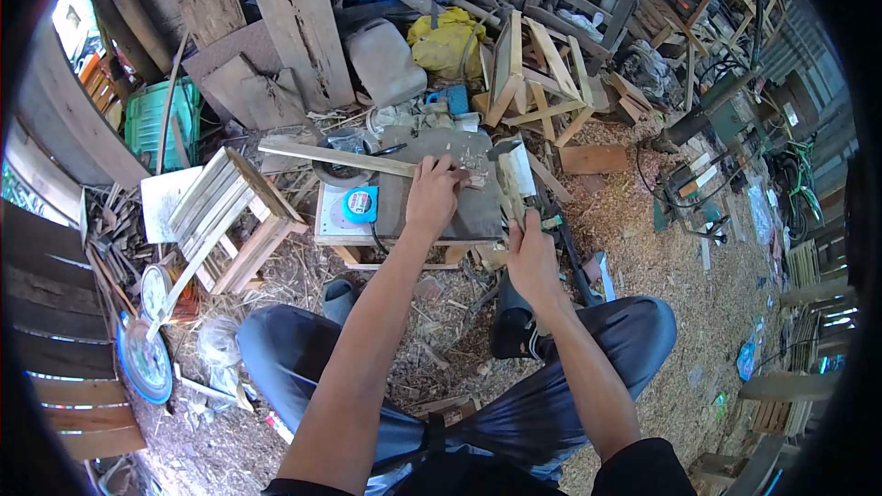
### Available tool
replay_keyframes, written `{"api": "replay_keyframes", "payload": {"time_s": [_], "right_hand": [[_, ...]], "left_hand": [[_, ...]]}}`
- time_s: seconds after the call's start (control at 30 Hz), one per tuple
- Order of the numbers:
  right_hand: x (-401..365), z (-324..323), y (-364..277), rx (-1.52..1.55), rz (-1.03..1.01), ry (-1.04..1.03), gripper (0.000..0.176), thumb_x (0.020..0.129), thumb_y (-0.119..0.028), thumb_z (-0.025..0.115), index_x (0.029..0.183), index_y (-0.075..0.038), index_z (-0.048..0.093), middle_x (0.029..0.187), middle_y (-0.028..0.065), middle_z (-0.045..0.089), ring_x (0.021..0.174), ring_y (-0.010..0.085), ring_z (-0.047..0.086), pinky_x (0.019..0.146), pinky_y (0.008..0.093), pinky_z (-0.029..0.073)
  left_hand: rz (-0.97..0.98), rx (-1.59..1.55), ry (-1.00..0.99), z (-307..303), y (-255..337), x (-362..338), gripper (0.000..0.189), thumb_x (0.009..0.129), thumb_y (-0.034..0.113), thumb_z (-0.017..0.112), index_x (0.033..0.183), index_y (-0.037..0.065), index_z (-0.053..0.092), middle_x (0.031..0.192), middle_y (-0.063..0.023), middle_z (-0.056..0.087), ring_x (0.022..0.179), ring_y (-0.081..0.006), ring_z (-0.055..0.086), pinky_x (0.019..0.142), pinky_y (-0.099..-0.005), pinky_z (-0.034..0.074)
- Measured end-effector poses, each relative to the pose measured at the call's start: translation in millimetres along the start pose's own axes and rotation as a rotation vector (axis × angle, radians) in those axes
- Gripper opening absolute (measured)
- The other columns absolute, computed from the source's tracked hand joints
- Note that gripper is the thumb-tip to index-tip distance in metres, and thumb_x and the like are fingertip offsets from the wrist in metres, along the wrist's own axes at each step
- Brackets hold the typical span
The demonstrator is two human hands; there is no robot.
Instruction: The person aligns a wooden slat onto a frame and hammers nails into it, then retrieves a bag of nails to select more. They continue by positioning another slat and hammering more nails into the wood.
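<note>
Sawdust-strewn workshop yard, heaped with planks and offcuts; viewed from above the knees of a seated person.

- Green crate (161, 119): far left, among leaning boards.
- Slatted stool (234, 211): tipped at an angle, just left of the bench.
- Low bench (459, 216): grey slab top, in front of the knees.
- Tape measure (360, 205): blue, on the bench's left part.
- Wooden strip (335, 156): long and pale, running from upper left onto the slab.
- Left hand (432, 193): on the slab, fingers curled down over the strip's right end, pinning it.
- Chopping knife (514, 174): broad pale blade upright at the slab's right edge, just beside the strip's end.
- Right hand (533, 257): fist wrapped tight round the knife's handle, below the blade.
- Wooden frames (537, 73): stacked behind the bench.
</note>
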State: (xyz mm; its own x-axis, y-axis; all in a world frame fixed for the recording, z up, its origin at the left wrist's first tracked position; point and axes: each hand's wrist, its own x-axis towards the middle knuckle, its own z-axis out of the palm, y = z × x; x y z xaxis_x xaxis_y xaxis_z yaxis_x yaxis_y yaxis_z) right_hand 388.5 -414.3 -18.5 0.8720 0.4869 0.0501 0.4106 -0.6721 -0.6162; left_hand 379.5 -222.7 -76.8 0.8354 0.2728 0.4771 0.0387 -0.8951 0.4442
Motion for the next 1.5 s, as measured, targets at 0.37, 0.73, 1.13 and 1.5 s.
{"api": "replay_keyframes", "payload": {"time_s": [0.37,0.73,1.13,1.5], "right_hand": [[-0.1,-6.8,-10.4,0.102,0.066,0.017,0.022,0.094,-0.018,0.048,0.096,0.003,0.043,0.068,0.0311,0.057,0.069,0.0496,0.057,0.060,0.0559,0.043],[0.7,-6.0,-9.3,0.076,0.015,0.035,0.021,0.095,-0.017,0.048,0.096,0.003,0.042,0.064,0.0295,0.056,0.066,0.0497,0.056,0.056,0.0550,0.040],[1.7,10.4,13.4,-0.079,-0.056,-0.055,0.019,0.095,-0.017,0.047,0.097,0.001,0.041,0.067,0.0299,0.057,0.069,0.0494,0.057,0.058,0.0558,0.041],[-2.5,7.0,4.3,-0.027,-0.012,-0.011,0.021,0.095,-0.019,0.046,0.096,0.001,0.041,0.069,0.0301,0.057,0.069,0.0499,0.057,0.060,0.0563,0.043]], "left_hand": [[0.018,-0.009,0.030,1.8,-0.8,-0.1,0.015,0.082,0.015,0.061,0.092,0.011,0.070,0.096,-0.0033,0.055,0.097,-0.0256,0.047,0.086,-0.0388,0.041],[-0.018,-0.004,-0.027,2.6,-2.3,-1.0,0.016,0.082,0.016,0.060,0.093,0.014,0.071,0.097,-0.0030,0.054,0.098,-0.0248,0.047,0.090,-0.0382,0.040],[0.004,-0.005,0.002,1.5,-1.9,0.3,0.015,0.082,0.017,0.062,0.092,0.012,0.071,0.096,-0.0027,0.056,0.096,-0.0264,0.047,0.087,-0.0387,0.041],[-0.005,0.008,-0.010,-1.5,1.7,1.6,0.016,0.082,0.017,0.061,0.093,0.012,0.071,0.094,-0.0026,0.056,0.096,-0.0259,0.047,0.087,-0.0390,0.041]]}}
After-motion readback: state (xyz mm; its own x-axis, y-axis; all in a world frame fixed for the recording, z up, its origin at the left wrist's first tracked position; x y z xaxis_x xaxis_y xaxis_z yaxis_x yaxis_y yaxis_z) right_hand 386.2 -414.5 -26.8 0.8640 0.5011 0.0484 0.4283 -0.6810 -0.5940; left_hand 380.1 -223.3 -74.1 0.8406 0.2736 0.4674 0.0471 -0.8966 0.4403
